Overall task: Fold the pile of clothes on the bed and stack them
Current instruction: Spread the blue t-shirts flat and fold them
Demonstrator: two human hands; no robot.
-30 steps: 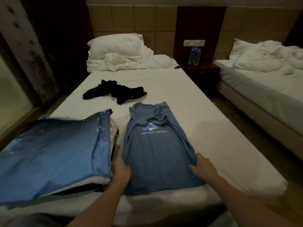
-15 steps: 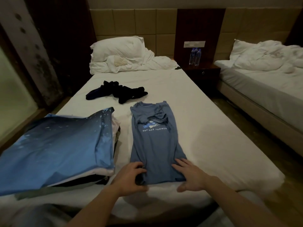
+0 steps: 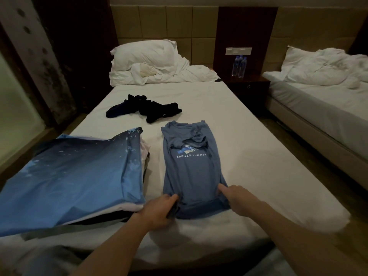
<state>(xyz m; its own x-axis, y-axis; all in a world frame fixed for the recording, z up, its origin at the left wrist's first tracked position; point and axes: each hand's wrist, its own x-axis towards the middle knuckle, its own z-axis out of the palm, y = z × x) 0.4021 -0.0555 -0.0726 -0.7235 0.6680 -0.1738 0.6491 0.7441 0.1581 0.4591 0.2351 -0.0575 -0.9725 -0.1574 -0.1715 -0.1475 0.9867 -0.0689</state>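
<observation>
A blue T-shirt [image 3: 189, 170] with white lettering lies on the white bed [image 3: 258, 156], its sides folded in to a narrow strip. My left hand [image 3: 159, 210] grips the shirt's bottom left corner, fingers curled round the hem. My right hand [image 3: 237, 198] holds the bottom right corner, index finger stretched along the cloth. The hem is slightly lifted between both hands. To the left sits a stack of folded clothes [image 3: 75, 176] topped by a blue patterned piece. A dark, unfolded garment [image 3: 145, 108] lies crumpled further up the bed.
A white pillow [image 3: 143, 52] and rumpled duvet lie at the bed's head. A dark nightstand [image 3: 247, 86] with water bottles [image 3: 239, 65] stands on the right, then a second bed [image 3: 318, 100]. A narrow floor aisle runs between the beds.
Both hands moved inward from the shirt's outer sides to its bottom corners. The shirt's flared lower edges were folded in, and the hem is now taken up.
</observation>
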